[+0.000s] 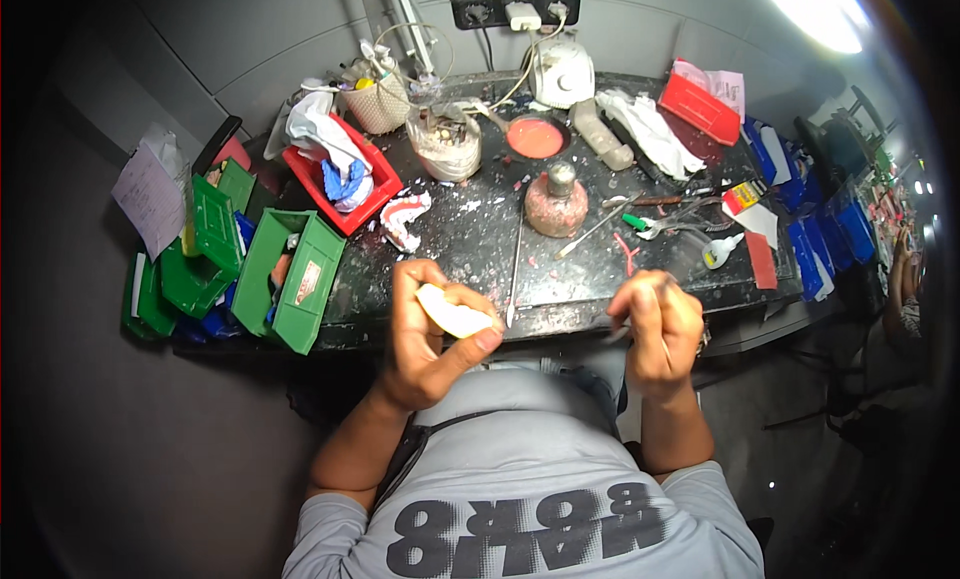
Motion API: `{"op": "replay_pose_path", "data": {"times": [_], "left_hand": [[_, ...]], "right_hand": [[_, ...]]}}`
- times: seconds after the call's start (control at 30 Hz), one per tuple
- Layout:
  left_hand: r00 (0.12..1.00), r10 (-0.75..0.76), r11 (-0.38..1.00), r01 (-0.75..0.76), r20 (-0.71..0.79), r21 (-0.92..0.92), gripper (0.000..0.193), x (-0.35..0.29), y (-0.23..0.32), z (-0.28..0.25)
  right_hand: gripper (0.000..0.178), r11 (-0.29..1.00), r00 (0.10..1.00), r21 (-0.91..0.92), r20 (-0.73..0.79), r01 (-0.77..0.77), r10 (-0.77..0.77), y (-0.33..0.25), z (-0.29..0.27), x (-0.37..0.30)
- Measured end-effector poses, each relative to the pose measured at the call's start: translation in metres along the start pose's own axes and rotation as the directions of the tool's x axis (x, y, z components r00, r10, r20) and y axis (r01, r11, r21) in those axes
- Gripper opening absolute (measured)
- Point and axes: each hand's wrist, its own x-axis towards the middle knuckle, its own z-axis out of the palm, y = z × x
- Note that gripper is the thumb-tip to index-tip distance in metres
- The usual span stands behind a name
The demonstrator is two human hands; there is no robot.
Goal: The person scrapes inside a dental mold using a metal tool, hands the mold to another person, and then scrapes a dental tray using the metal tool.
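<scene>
The person's left hand (432,334) is gripping a pale cream, curved plaster-like piece (452,315) between thumb and fingers, holding it raised just in front of the near edge of the dark, stained workbench (480,234). The right hand (655,329) is curling closed around a thin metal hand tool (618,333), whose tip is pointing left toward the pale piece; the two hands are being held well apart. A long slim metal instrument (514,271) is lying on the bench between the hands. Farther back, a squat pink-speckled bottle with a metal cap (556,201) is standing beside a round bowl of pink material (535,137). A red plastic bin holding white and blue cloth (340,171) and open green plastic bins (290,279) are sitting at the bench's left end.
</scene>
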Motion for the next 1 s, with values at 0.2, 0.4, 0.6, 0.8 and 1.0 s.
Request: {"op": "replay_pose_path", "data": {"times": [0.2,0.4,0.6,0.8,1.0], "left_hand": [[0.976,-0.014,0.997,-0.003,-0.217,-0.081,0.051,0.008,-0.002,-0.02],[0.96,-0.048,0.958,-0.034,-0.275,-0.283,0.048,0.006,-0.002,-0.029],[0.983,-0.014,0.933,-0.053,-0.184,-0.355,0.054,0.008,0.006,-0.026],[0.99,-0.126,0.789,0.065,-0.057,-0.611,0.082,0.006,0.015,-0.022],[0.983,-0.115,0.693,0.183,0.144,-0.697,0.081,-0.002,0.013,-0.027]], "right_hand": [[0.029,0.754,0.964,-0.656,0.226,0.043,0.142,0.031,-0.016,0.019],[0.022,0.557,0.988,-0.818,0.082,0.142,-0.131,0.027,0.002,0.026],[0.026,0.912,0.871,-0.406,0.47,0.067,0.145,0.003,0.066,0.013],[0.02,0.848,0.847,-0.528,0.473,0.05,0.244,0.015,0.068,0.006],[0.024,0.876,0.879,-0.448,0.327,-0.177,0.346,0.015,0.036,0.01]]}}
